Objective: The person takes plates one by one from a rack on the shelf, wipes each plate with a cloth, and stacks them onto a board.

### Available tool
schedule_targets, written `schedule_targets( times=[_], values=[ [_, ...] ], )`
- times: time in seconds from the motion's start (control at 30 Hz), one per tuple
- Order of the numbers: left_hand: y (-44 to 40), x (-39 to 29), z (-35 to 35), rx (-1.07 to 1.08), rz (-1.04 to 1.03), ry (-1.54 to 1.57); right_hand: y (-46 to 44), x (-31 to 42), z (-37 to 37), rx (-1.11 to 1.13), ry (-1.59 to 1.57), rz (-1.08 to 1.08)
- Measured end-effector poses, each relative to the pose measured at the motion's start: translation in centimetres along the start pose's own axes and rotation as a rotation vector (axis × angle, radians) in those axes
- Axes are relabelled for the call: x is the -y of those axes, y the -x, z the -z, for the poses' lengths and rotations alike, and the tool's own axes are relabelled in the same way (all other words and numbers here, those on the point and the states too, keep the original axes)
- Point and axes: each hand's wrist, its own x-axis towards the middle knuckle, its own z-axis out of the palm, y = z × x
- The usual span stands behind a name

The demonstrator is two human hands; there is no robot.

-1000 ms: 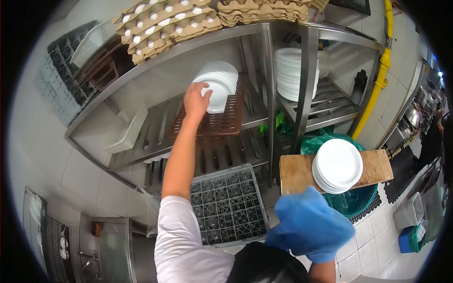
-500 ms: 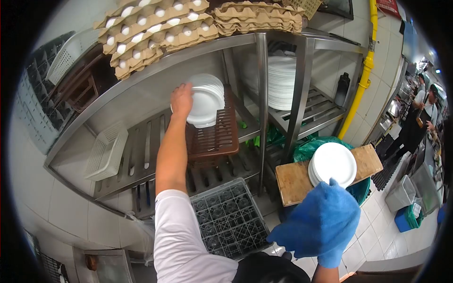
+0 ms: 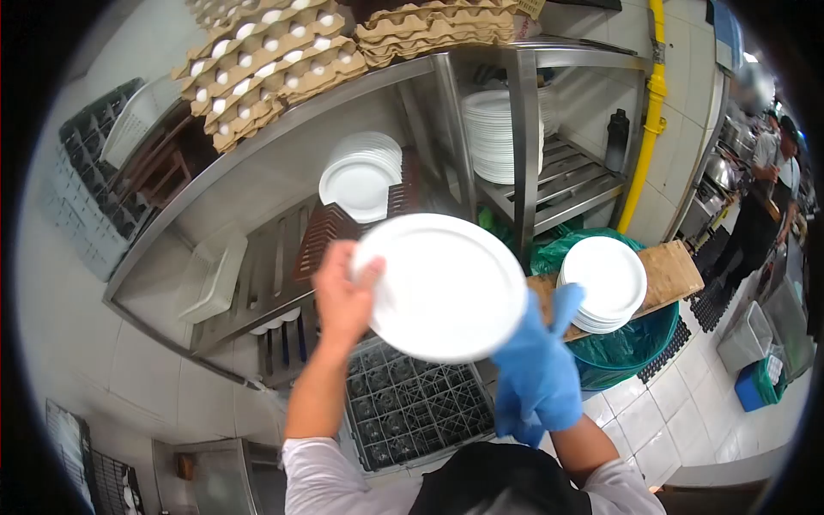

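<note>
A white plate [image 3: 442, 287] is held up in front of the shelf. My left hand [image 3: 345, 296] grips its left edge, thumb on the face. My right hand [image 3: 541, 365], in a blue glove, is at the plate's lower right edge, with a blue cloth [image 3: 519, 403] in it and the thumb raised; its fingers are mostly hidden behind plate and cloth. Behind the held plate, a row of white plates [image 3: 360, 184] leans in a brown rack [image 3: 322, 236]. To the right, a short stack of white plates [image 3: 603, 279] rests on a wooden board [image 3: 674, 273].
Egg trays [image 3: 266, 64] top the metal shelf [image 3: 369, 75]. A tall plate stack [image 3: 493, 142] stands on the right shelf. Below are a glass crate [image 3: 416, 403] and a green-lined bin [image 3: 635, 352]. A white basket [image 3: 215, 275] sits left. Another person [image 3: 768, 197] stands far right.
My left hand has come away from the rack toward me, bringing a plate. My gloved right hand with the cloth has moved left to the plate's edge.
</note>
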Motion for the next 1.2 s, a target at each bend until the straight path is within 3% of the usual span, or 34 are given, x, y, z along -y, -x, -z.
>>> schedule_targets(
  times=[0.03,0.07,0.13,0.17,0.23,0.3,0.33,0.37,0.4,0.43,0.5,0.53,0.57,0.63,0.7,0.77,0.8,0.83,0.9,0.97,1.03,1.07,1.13,1.17,1.2],
  values=[
    [1.9,0.1,-1.2,0.104,0.069,0.005,0.4,1.1,0.3,0.170,-0.145,-0.036],
    [3.4,0.3,-2.6,0.147,0.167,0.145,0.5,0.6,0.3,0.190,-0.147,-0.021],
    [5.3,1.2,-2.4,0.392,0.356,0.718,0.6,-0.9,0.6,0.027,-0.002,0.412],
    [6.6,3.5,-2.4,0.523,0.380,1.074,0.9,-1.0,1.1,0.047,-0.007,0.425],
    [14.4,8.4,-6.8,0.349,0.697,1.543,1.4,-1.0,2.5,-0.008,0.082,0.399],
    [19.4,4.6,-10.9,0.108,0.788,0.970,1.6,-2.5,3.7,0.012,0.073,0.352],
    [24.9,10.5,-13.9,0.467,0.597,0.716,1.4,-3.6,4.5,-0.074,0.025,0.322],
    [24.2,7.3,-13.2,1.140,0.237,0.078,1.2,-4.3,5.2,-0.163,-0.023,0.288],
    [24.8,9.7,-12.4,1.132,0.414,0.070,1.9,-2.6,7.0,-0.199,-0.484,0.091],
    [25.3,13.1,-11.2,1.124,0.588,0.057,1.9,-2.8,8.5,-0.212,-0.483,0.079],
    [24.8,16.4,-7.6,0.491,0.214,-0.456,2.3,-4.5,11.0,-0.379,-0.188,0.209],
    [22.6,13.0,-6.0,0.348,0.165,-0.813,3.1,-5.2,11.3,-0.392,-0.180,0.185],
    [19.9,8.0,-5.4,0.037,0.048,-0.834,3.7,-6.0,11.3,-0.400,0.020,0.215],
    [14.8,1.8,-7.0,-0.278,0.000,-0.224,4.4,-8.0,10.4,-0.390,0.415,0.282],
    [11.6,-2.0,-9.8,-0.334,-0.112,-0.192,3.8,-15.0,6.8,-0.267,0.290,0.172],
    [10.6,-3.5,-12.4,-0.192,-0.323,-0.549,2.7,-21.4,3.6,-0.029,0.037,-0.020],
    [10.1,-4.7,-14.4,-0.149,-0.386,-0.574,2.6,-21.0,2.4,-0.263,0.155,0.237],
    [10.0,-5.9,-16.6,-0.105,-0.446,-0.600,3.2,-18.5,3.2,-0.258,0.155,0.239],
    [10.9,-7.4,-20.5,0.077,-0.318,-0.577,5.3,-11.6,6.6,-0.042,0.010,0.217],
    [12.8,-6.5,-23.2,0.374,-0.644,-0.903,5.6,-9.9,6.8,-0.145,0.046,0.174],
    [15.4,-8.0,-22.5,0.913,-0.536,-0.247,5.5,-9.5,8.6,-0.107,0.282,0.559],
    [15.4,-8.2,-21.7,0.914,-0.553,-0.237,5.3,-12.4,7.4,-0.117,0.183,0.394],
    [15.0,-7.6,-18.9,1.275,-0.601,-0.505,5.5,-15.0,7.5,-0.185,0.116,0.320],
    [13.8,-7.1,-18.5,1.120,-0.551,-0.547,5.5,-15.0,7.5,-0.210,0.095,0.315],
    [12.6,-6.8,-19.4,0.833,-0.530,-0.618,5.6,-15.2,7.2,-0.216,0.068,0.310]
  ],
)
